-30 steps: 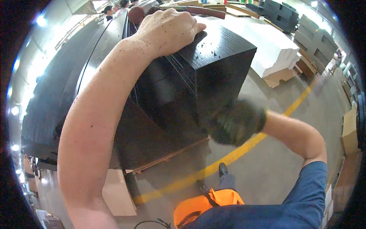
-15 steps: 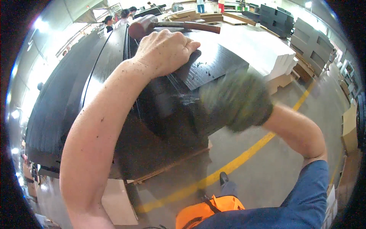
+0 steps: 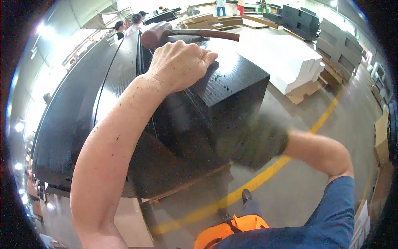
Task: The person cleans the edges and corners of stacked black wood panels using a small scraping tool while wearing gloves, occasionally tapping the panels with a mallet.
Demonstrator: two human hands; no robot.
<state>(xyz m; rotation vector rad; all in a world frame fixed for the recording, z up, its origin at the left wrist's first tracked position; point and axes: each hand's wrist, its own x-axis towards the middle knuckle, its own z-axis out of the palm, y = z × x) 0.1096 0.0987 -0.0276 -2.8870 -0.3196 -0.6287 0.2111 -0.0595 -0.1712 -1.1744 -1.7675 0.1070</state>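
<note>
My bare left hand [image 3: 180,66] is curled closed on top of a stack of black wood-grain panels [image 3: 238,79]. Dark flecks dot its skin, and what its fingers hold, if anything, is hidden beneath them. Just beyond the knuckles lies a mallet [image 3: 217,35] with a reddish-brown head and handle. My right hand [image 3: 255,143], in a dark green glove, is smeared by motion beside the stack's near right side. Its fingers cannot be made out. Small dark crumbs are scattered on the panel's glossy top.
More long black panels [image 3: 68,108] stand packed to the left. Behind on the right is a stack of white boards [image 3: 282,62]. A yellow line [image 3: 265,178] crosses the grey floor. Several people are in the far background, and a cardboard piece [image 3: 130,222] stands near my left forearm.
My gloved right hand has swept downward along the near side of the stack, uncovering the panel's right corner. The left hand keeps its place on the panels; the view has shifted slightly.
</note>
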